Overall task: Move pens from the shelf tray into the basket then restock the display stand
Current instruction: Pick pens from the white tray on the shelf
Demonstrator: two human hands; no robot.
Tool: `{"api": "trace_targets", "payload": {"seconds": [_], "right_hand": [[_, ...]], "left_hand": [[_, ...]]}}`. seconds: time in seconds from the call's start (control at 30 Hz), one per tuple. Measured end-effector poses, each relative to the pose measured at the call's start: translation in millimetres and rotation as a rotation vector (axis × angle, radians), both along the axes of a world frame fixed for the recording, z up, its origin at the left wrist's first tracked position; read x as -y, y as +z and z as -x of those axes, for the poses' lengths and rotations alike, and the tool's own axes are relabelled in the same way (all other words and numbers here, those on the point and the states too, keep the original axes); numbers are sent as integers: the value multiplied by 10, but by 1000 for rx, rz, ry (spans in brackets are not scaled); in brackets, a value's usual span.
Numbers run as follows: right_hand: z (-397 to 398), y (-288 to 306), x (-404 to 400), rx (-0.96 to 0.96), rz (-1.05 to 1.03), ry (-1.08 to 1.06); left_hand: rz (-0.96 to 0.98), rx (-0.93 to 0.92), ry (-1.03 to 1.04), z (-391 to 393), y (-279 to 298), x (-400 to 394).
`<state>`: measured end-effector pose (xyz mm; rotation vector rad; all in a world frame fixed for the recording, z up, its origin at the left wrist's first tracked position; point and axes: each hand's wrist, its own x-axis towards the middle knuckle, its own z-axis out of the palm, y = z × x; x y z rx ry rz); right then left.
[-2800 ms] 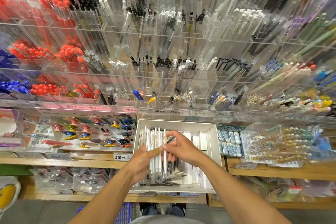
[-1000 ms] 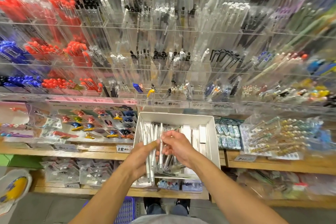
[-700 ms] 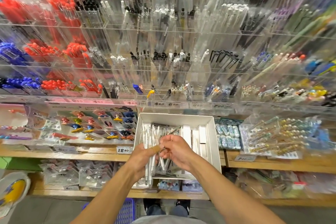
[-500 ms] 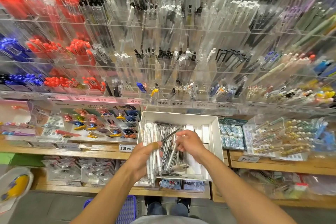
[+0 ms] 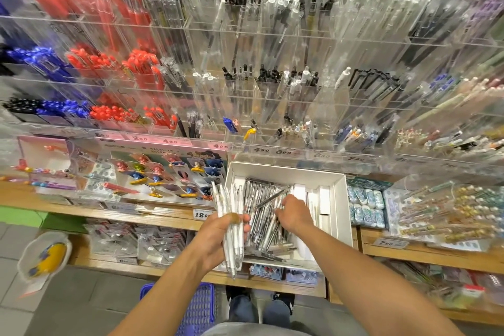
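Tray (image 5: 338, 199): right hand (image 5: 296, 211) now separated (reaching).

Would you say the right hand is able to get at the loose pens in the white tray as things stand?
Probably yes: the right hand is already down among the loose pens in the open-topped white tray, nothing covering them.

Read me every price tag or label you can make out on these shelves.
"490": tag on acrylic rail
"490": rail tag
"790": rail tag
"790": wooden shelf tag
"12..": tag partly hidden by held pens
Other tags and package print: too blurred.
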<state>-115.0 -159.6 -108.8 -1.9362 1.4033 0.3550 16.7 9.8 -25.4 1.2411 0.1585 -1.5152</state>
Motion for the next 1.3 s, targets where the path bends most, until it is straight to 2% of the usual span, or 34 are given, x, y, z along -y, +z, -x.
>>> {"api": "trace_targets", "payload": {"seconds": [0.3,0.47,0.57,0.73,0.83,1.0,1.13,1.3], "right_hand": [[-123,-33,-66,-99,59,-38],[-140,-43,-53,-59,-72,-89],[-82,-10,-66,39,-133,-139],[106,262,30,351,-201,-272],[162,546,87,572,-455,-350],[159,921,2,773,-839,-223],[140,987,-76,846,-888,-217],[190,930,-115,911,-859,-247]], "left_hand": [[-34,29,24,6,124,0],[-64,70,29,26,118,0],[-78,95,14,27,76,-12],[-65,48,-10,61,23,-34],[-59,57,-13,89,3,2],[-18,59,-87,132,-14,102],[5,135,-169,210,24,179],[103,61,-240,205,76,229]]}}
